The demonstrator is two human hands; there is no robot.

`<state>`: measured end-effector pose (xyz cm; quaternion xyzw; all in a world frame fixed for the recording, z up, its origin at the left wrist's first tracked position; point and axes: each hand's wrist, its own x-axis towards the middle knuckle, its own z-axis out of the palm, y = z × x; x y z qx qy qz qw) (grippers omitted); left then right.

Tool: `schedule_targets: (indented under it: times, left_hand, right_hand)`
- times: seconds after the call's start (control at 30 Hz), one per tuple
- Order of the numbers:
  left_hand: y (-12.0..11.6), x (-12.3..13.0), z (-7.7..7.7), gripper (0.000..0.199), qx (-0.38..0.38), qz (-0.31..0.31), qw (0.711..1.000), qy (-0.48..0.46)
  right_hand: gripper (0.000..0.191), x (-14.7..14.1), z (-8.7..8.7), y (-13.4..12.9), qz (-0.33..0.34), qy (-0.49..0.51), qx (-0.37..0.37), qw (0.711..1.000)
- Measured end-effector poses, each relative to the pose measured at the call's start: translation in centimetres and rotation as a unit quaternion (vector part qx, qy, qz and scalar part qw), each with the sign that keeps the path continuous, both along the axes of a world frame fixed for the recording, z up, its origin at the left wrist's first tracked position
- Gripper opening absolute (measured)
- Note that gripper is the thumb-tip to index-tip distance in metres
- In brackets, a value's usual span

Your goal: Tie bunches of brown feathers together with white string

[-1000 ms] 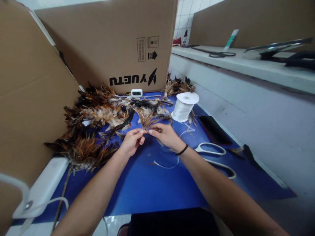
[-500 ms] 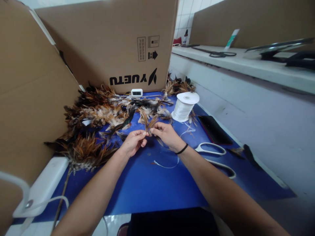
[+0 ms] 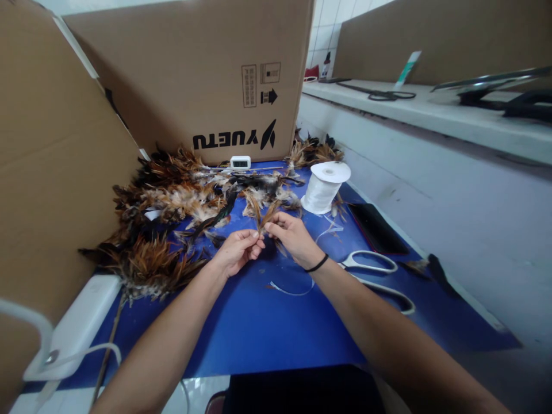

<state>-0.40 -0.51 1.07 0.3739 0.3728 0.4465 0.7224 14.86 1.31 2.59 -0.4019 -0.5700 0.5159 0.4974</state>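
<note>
Brown feathers (image 3: pixel 268 214) stand up between my two hands, above the middle of the blue table (image 3: pixel 276 333). My left hand (image 3: pixel 242 248) pinches them low down, thumb against the fingertips. My right hand (image 3: pixel 293 234), with a black band at the wrist, pinches the same feathers from the right side. The fingertips of both hands almost touch, and the quill ends are hidden by them. A thin white ribbon (image 3: pixel 293 293) curls on the table below my right hand. Just behind it stands a white ribbon spool (image 3: pixel 325 187).
Brown and black feather piles (image 3: pixel 159 264) cover the left and back. White-handled scissors (image 3: pixel 373 261) and a black phone (image 3: pixel 377 229) lie at right. A small digital clock (image 3: pixel 240 163) stands before a cardboard box (image 3: pixel 181 75). A white lamp base (image 3: pixel 73 328) is at left.
My hands stay close together on the feathers, with only a slight shift of the fingers. The fingers of my left hand are curled in a little more. Nothing else has moved.
</note>
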Motion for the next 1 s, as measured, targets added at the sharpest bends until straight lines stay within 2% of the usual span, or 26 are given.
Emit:
schedule_targets:
  times: [0.3,0.57,0.77,1.0]
  left_hand:
    - [0.0,0.2,0.3,0.013,-0.03,0.005,1.0,-0.003]
    - [0.0,0.1,0.4,0.013,-0.035,0.003,0.999,-0.007]
    - [0.1,-0.1,0.1,0.022,-0.013,0.003,1.0,0.003]
    - [0.0,0.1,0.0,0.03,0.067,0.036,0.994,0.073]
  right_hand:
    - [0.013,0.0,-0.4,0.2,0.016,-0.004,0.028,0.999]
    - [0.01,0.1,-0.8,0.4,0.043,-0.018,0.068,0.997]
    - [0.01,0.1,-1.2,0.6,0.042,-0.005,0.06,0.997]
    - [0.008,0.0,-0.7,0.4,0.008,-0.039,0.056,0.998]
